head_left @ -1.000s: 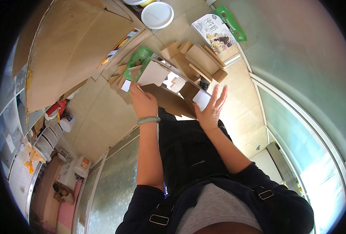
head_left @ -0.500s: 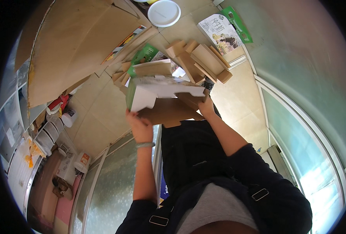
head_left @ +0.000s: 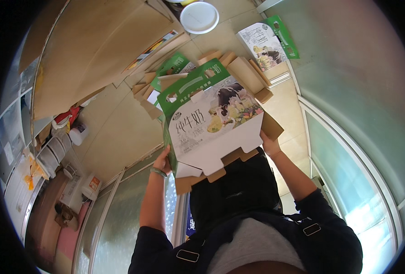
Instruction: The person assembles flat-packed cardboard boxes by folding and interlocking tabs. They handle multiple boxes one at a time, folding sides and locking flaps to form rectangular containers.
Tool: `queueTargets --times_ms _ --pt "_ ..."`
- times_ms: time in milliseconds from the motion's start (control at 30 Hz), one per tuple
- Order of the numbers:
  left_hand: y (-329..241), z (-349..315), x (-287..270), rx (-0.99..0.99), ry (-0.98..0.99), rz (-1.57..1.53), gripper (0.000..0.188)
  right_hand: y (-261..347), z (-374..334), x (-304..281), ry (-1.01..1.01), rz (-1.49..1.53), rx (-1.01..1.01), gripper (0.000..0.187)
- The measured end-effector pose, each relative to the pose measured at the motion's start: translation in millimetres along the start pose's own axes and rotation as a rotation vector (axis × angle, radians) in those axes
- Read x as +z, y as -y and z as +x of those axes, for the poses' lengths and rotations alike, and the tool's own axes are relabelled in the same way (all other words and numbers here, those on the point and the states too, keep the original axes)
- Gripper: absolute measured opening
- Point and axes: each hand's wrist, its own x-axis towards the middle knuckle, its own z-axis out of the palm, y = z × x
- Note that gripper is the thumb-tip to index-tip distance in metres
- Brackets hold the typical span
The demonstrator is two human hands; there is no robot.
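Between my hands is a green and white milk carton box (head_left: 211, 121) made of cardboard, with a cow and flowers printed on its upper face. Its lower end is unfolded, with white and brown flaps sticking out toward me. My left hand (head_left: 163, 160) grips the lower left side, fingers partly behind the cardboard. At the lower right, my right hand (head_left: 270, 145) holds the box beside a brown flap (head_left: 271, 129). On the floor just beyond lie more brown cardboard pieces (head_left: 245, 73) and another green box (head_left: 175, 66), partly covered by the held one.
A flattened green and white box (head_left: 264, 45) lies at the far right by the glass panel (head_left: 353, 150). A round white lid (head_left: 199, 18) is at the far edge. Large brown cardboard sheets (head_left: 93, 50) stand at the left. Farther left are a rack (head_left: 52, 155) and a white bucket (head_left: 91, 186).
The box has turned so its printed face now shows instead of its inside and flaps. Both hands have moved apart and a little nearer to me while holding it.
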Motion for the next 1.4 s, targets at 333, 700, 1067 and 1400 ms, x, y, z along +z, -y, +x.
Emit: queueTargets --times_ms 333,700,1067,1400 --pt "-37.8 25.7 -42.5 0.434 -0.597 0.032 0.047 -123.2 142.0 -47.8 0.239 -0.578 0.167 0.067" --pt "-41.9 319.1 -116.2 0.562 -0.714 0.365 0.071 -114.3 468.1 -220.1 -0.501 -0.758 -0.464 0.067" --pt "-53.8 336.7 -103.8 0.783 -1.092 1.459 0.087 -30.2 543.8 -230.5 -1.177 -1.403 -0.174 0.051" --pt "-46.5 240.8 180.8 1.23 0.01 1.4 0.109 52.7 298.4 -172.0 -0.47 -1.315 -0.515 0.016"
